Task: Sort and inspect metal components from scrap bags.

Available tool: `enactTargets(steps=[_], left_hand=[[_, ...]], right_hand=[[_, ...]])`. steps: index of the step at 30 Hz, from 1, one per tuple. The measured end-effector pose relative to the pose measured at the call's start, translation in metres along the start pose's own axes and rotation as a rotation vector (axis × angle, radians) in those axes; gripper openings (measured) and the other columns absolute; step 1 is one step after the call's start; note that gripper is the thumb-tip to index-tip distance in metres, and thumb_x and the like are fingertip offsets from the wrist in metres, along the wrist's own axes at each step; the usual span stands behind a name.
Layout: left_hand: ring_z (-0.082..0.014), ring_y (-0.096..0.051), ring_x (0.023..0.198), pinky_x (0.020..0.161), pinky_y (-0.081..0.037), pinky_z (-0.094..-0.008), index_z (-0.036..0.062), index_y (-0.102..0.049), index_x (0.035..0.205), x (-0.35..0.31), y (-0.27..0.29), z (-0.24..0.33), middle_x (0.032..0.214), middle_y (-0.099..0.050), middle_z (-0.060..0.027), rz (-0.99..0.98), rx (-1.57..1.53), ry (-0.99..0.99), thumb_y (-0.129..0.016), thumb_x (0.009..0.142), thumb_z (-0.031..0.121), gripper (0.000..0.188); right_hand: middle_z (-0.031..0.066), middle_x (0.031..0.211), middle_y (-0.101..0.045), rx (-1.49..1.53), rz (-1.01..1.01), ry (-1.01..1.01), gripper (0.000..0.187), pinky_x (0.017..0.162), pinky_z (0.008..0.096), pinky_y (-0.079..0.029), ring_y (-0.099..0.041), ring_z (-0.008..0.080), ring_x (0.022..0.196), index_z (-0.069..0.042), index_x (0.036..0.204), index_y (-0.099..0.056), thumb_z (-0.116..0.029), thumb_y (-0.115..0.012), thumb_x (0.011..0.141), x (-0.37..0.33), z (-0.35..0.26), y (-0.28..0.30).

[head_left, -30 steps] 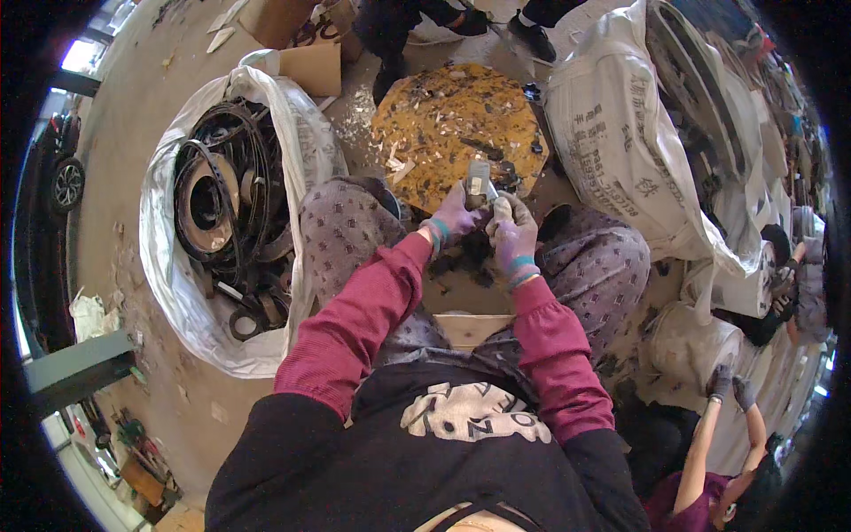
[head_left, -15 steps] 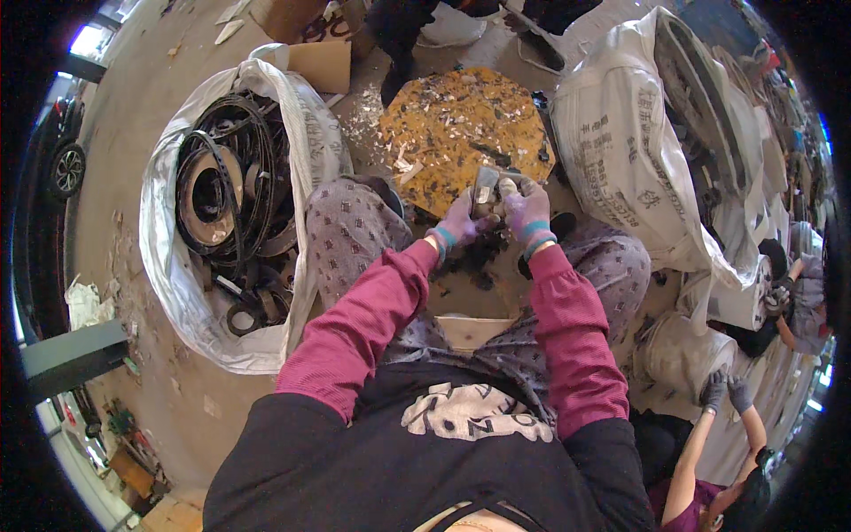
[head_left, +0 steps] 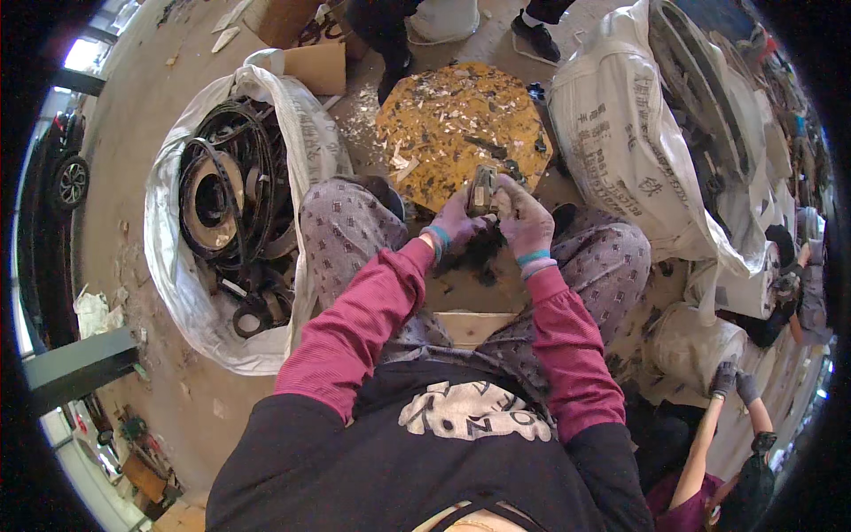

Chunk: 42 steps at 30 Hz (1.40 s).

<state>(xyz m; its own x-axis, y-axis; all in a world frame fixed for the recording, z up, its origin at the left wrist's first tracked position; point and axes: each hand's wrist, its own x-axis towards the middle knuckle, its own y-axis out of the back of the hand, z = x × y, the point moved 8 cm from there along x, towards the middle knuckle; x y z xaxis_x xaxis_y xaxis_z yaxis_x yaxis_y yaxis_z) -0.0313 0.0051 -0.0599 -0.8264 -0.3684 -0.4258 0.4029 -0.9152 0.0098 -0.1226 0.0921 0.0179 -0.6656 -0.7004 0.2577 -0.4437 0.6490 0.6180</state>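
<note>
A seated worker in patterned grey trousers (head_left: 350,226) and maroon sleeves (head_left: 355,332) pinches a small grey, boxy part (head_left: 482,186) between two gloved hands, just above the near edge of a debris-strewn yellow worktop (head_left: 461,111). The left hand (head_left: 456,222) closes on the part's left side and lower end, while the right hand (head_left: 526,218) presses in close from the right, fingers bent against it; the part appears to be a metal or plastic housing, though the fingers hide much of it. Dark scraps lie beneath the hands, between the worker's knees. At left, an open white sack (head_left: 312,133) holds coiled black strips (head_left: 263,168), with a cardboard box (head_left: 316,68) just beyond it; at right leans another bulging white sack (head_left: 603,133). A co-worker's dark shoe (head_left: 535,37) shows past the worktop, and another person's grey-gloved hands (head_left: 724,379) are visible at lower right
</note>
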Motion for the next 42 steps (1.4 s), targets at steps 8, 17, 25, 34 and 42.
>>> enactTargets(steps=[8, 17, 25, 34, 42], left_hand=[[-0.0268, -0.055, 0.108, 0.090, -0.044, -0.0337, 0.0001, -0.032, 0.133, 0.005, 0.025, 0.016, 0.123, -0.052, -0.0182, 0.280, 0.308, -0.179, -0.074, 0.067, 0.025, 0.082], [-0.0377, -0.058, 0.084, 0.071, -0.048, -0.0447, 0.0059, -0.040, 0.126, -0.019, 0.014, 0.055, 0.101, -0.054, -0.0214, 0.496, 0.980, -0.413, -0.062, 0.074, 0.018, 0.058], [-0.0404, -0.057, 0.081, 0.068, -0.047, -0.0430, 0.0024, -0.052, 0.097, -0.010, 0.029, 0.057, 0.092, -0.059, -0.0208, 0.630, 0.772, -0.390, -0.056, 0.078, 0.008, 0.020], [-0.0399, -0.058, 0.081, 0.070, -0.045, -0.0426, 0.0021, -0.058, 0.088, 0.032, 0.066, 0.013, 0.084, -0.059, -0.0248, 0.739, 0.337, -0.276, -0.054, 0.081, 0.021, 0.021], [-0.0253, -0.061, 0.076, 0.068, -0.047, -0.0343, 0.0047, -0.062, 0.097, 0.049, 0.102, -0.074, 0.083, -0.064, -0.0138, 0.744, 0.178, 0.102, -0.051, 0.082, 0.022, 0.025]], right_hand=[[0.0108, 0.092, -0.062, 0.313, -0.132, -0.220, 0.035, 0.084, 0.0291, -0.046, -0.060, 0.0246, 0.089, -0.005, 0.117, -0.054, -0.008, -0.054, 0.083, -0.016, 0.041, -0.017], [0.0162, 0.100, -0.059, 0.225, -0.310, -0.249, 0.040, 0.086, 0.0359, -0.043, -0.056, 0.0319, 0.098, -0.006, 0.105, -0.057, -0.019, -0.068, 0.069, -0.021, 0.031, -0.062], [0.0181, 0.103, -0.061, 0.365, -0.229, -0.286, 0.037, 0.083, 0.0367, -0.045, -0.058, 0.0334, 0.097, -0.005, 0.103, -0.059, -0.021, -0.070, 0.071, -0.024, 0.059, -0.084], [0.0115, 0.102, -0.064, 0.400, -0.260, -0.097, 0.033, 0.083, 0.0323, -0.046, -0.060, 0.0210, 0.093, 0.000, 0.108, -0.057, -0.011, -0.064, 0.077, -0.008, 0.045, -0.060], [0.0145, 0.102, -0.063, 0.338, -0.335, -0.200, 0.046, 0.085, 0.0333, -0.045, -0.060, 0.0217, 0.095, 0.000, 0.109, -0.057, -0.026, -0.072, 0.073, -0.023, 0.036, -0.065]])
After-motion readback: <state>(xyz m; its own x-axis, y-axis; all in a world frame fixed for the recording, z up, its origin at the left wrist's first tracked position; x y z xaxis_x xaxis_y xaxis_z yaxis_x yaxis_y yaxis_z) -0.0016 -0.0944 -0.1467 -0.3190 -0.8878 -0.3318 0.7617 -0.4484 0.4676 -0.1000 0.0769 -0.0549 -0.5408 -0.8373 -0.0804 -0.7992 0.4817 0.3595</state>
